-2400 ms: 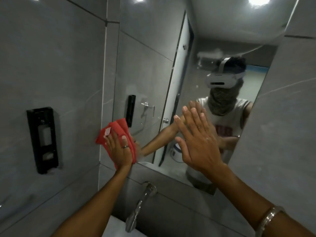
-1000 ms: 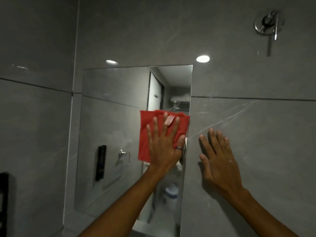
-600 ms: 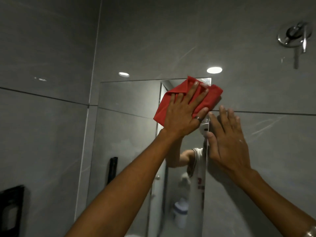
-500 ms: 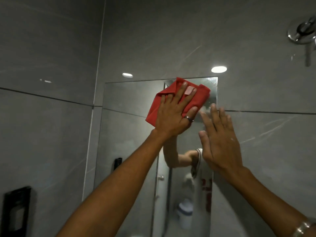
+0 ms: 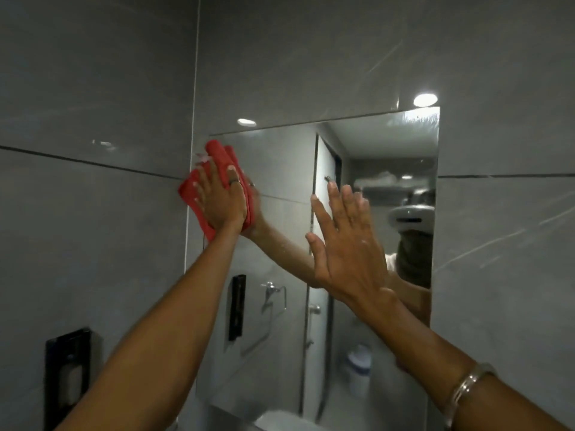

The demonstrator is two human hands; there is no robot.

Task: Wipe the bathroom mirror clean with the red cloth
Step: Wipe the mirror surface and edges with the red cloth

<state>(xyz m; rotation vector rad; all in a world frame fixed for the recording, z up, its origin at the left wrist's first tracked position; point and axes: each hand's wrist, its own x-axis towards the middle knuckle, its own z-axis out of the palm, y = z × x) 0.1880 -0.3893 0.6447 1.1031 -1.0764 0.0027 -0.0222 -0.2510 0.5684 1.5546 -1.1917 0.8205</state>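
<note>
1. Two hands work at the mirror (image 5: 357, 144). The left hand (image 5: 222, 202) lies flat, fingers (image 5: 231, 175) spread and unclenched, pressing the cloth (image 5: 214, 154) against the glass; it pins the cloth rather than grips it, probably so the whole palm bears on the surface.
2. The cloth is bunched at the mirror's upper left corner and overlaps the edge onto the tile (image 5: 93, 228), which suggests the pass is meant to reach the very margin.
3. The right hand (image 5: 347, 244) is open, fingers extended and holding nothing, in front of the middle of the glass. It looks like a brace for balance, though contact with the glass cannot be confirmed.
4. A bracelet (image 5: 463, 387) sits on the right wrist; a ring shows on the left hand.
5. Hidden or unclear: most of the cloth lies under the left hand; the mirror's lower edge and anything beneath it are cut off or blurred; smears near the top right corner may be residue or glare; the black fixture (image 5: 67, 377) on the left wall is cropped and unidentifiable.
</note>
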